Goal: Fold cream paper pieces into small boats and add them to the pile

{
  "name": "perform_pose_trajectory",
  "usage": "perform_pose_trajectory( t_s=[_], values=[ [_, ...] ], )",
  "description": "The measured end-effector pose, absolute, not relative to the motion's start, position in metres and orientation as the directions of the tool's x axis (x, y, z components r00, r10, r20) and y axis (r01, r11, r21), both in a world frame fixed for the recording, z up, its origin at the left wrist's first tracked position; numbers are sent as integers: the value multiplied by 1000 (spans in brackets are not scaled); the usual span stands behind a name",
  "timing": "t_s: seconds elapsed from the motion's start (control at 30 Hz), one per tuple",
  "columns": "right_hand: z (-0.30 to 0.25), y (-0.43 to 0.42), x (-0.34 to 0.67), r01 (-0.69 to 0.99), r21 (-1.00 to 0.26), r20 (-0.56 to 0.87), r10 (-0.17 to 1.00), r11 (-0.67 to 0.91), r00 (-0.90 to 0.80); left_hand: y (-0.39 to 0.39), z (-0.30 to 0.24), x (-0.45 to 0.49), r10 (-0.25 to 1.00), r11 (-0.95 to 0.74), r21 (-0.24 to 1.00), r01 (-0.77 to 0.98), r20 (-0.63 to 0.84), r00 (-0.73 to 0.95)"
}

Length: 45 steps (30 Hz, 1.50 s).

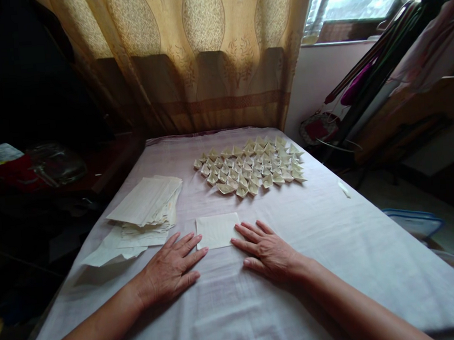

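A pale rectangular sheet of paper (218, 230) lies flat on the cloth-covered table between my hands. My left hand (169, 267) rests palm down with fingers spread, its fingertips at the sheet's left edge. On the other side, my right hand (267, 251) also lies flat and spread, fingertips touching the right edge. Neither hand grips anything. Just beyond my left hand sits a stack of loose paper sheets (146, 201), with one sheet (114, 248) sticking out crookedly at its lower left. Farther back stand many small folded paper boats (250, 166) in close rows.
The table has a pale cloth (308, 226), with a small white scrap (344, 190) near its right edge. A yellow patterned curtain (205, 83) hangs behind. To the right stands a dark rack (394, 60) with hanging things; dark furniture with a red item (15, 172) is at left.
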State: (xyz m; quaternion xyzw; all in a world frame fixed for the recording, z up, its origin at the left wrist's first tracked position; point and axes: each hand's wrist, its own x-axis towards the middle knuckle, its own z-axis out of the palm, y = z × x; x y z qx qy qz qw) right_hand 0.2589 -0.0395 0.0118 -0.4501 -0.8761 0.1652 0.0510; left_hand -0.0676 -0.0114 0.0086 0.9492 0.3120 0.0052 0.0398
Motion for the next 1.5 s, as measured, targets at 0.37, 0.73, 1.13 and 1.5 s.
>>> perform_pose_trajectory(
  t_s=[0.37, 0.73, 1.13, 1.5],
  values=[
    [18, -39, 250, 812, -272, -6, 843, 516, -538, -17, 15, -76, 565, -822, 15, 569, 150, 812],
    [15, -33, 227, 852, -104, 199, 850, 512, -487, -10, 35, 18, 628, -767, -64, 638, 125, 768],
    [3, -33, 225, 865, -126, 286, 852, 486, -438, -11, 24, 39, 622, -770, -105, 630, 95, 777],
    [-3, -30, 221, 782, -17, 529, 669, 623, -522, -9, 10, 31, 642, -736, -34, 677, 285, 712]
  ],
)
